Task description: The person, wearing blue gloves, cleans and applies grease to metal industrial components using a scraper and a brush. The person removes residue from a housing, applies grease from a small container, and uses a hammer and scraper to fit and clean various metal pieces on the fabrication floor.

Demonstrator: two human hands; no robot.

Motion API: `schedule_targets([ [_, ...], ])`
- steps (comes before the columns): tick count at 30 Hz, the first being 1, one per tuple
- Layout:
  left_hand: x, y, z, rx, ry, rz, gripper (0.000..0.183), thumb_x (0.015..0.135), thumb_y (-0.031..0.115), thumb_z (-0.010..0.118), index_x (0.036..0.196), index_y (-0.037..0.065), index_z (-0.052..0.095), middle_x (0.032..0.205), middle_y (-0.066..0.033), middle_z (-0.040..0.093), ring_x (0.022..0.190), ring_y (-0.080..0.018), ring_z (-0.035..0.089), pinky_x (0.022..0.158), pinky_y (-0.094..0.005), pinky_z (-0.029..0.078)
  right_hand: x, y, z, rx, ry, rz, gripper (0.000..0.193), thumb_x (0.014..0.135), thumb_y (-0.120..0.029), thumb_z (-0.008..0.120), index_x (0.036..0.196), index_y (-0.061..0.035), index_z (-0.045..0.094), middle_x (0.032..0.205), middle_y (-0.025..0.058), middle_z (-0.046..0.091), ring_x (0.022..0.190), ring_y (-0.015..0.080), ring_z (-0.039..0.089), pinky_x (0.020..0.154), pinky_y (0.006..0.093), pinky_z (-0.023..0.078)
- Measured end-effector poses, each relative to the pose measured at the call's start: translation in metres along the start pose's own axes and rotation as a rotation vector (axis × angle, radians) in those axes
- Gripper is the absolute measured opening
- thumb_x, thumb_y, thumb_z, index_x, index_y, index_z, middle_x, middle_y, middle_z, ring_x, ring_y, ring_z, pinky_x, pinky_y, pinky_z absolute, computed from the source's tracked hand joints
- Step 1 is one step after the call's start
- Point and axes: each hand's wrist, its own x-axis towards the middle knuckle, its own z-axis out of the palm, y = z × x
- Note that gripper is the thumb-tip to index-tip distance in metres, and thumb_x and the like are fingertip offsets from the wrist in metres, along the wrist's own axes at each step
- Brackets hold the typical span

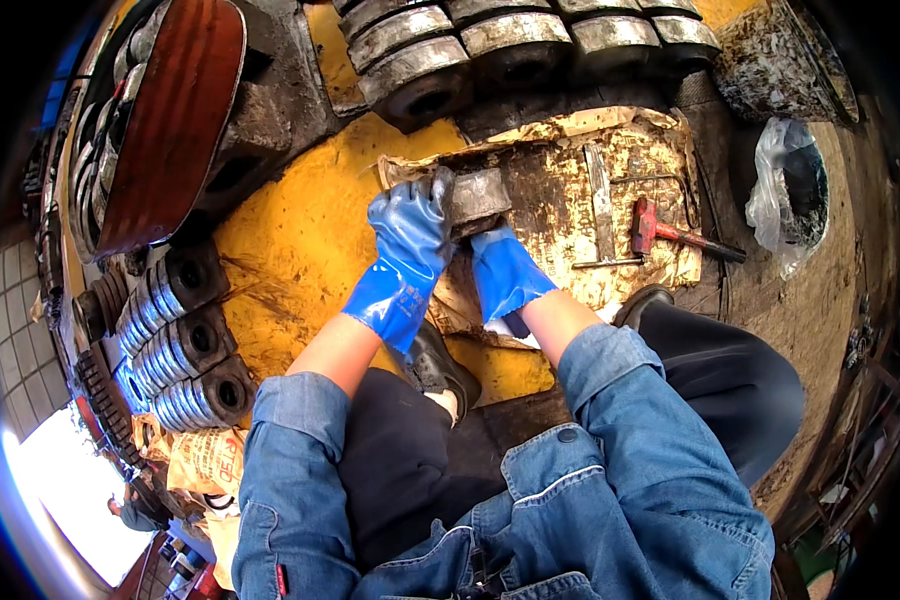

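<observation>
Both of my hands wear blue rubber gloves. My left hand (pixel 410 225) is closed against the left side of a grey, worn metal block (pixel 478 197), its fingers pointing away from me. From below and to the right, my right hand (pixel 505 270) grips the near edge of the same block; most of its fingers are hidden under it. The block is above a stained, peeling sheet (pixel 550 150). Right of the block on that sheet lie a flat metal bar (pixel 600 205) and a hammer (pixel 644 226) with a red head and dark handle.
Thick metal rings (pixel 515 45) stand in rows at the far side. More holed metal parts (pixel 185 345) are stacked at left, near a rust-red panel (pixel 175 120). A clear plastic bag (pixel 785 190) sits at right, below a grimy drum (pixel 780 65). Yellow flooring (pixel 300 210) shows oily stains.
</observation>
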Motion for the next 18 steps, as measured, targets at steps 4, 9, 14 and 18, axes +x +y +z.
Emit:
schedule_targets([
  [4,0.002,-0.006,0.009,-0.048,0.019,0.002,0.02,0.081,0.013,0.059,0.097,0.012,0.072,0.077,-0.0063,0.067,0.071,-0.0232,0.063,0.06,-0.0378,0.049,0.011,-0.007,-0.004,-0.159,0.075,-0.083,0.037,0.084,-0.014,0.053,0.118,-0.001,0.057,0.122,0.0212,0.057,0.116,0.0354,0.052,0.098,0.0355,0.042],
  [9,0.014,-0.021,0.031,0.005,-0.055,-0.037,0.026,0.081,0.018,0.059,0.105,0.014,0.069,0.08,-0.0061,0.067,0.073,-0.0237,0.065,0.062,-0.036,0.051,0.029,0.001,-0.007,-0.265,0.152,-0.208,0.035,0.081,-0.007,0.053,0.115,0.0003,0.06,0.118,0.0225,0.059,0.112,0.0389,0.054,0.095,0.037,0.045],
  [14,0.032,-0.024,0.033,0.058,-0.159,-0.11,0.021,0.078,0.021,0.063,0.098,0.014,0.067,0.08,-0.0069,0.066,0.077,-0.0239,0.066,0.062,-0.0358,0.053,0.04,-0.031,-0.049,-0.374,-0.162,-0.005,0.06,0.073,-0.02,0.06,0.13,-0.0054,0.049,0.134,0.024,0.044,0.125,0.0394,0.042,0.105,0.0378,0.036],
  [18,0.028,-0.052,0.054,-0.006,-0.178,-0.143,0.012,0.081,0.022,0.063,0.087,0.013,0.067,0.077,-0.0093,0.065,0.075,-0.027,0.066,0.064,-0.0377,0.054,0.049,-0.025,-0.026,-0.289,-0.046,-0.048,0.033,0.071,-0.007,0.06,0.103,0.0005,0.064,0.103,0.0292,0.061,0.101,0.0436,0.058,0.086,0.0423,0.05],
])
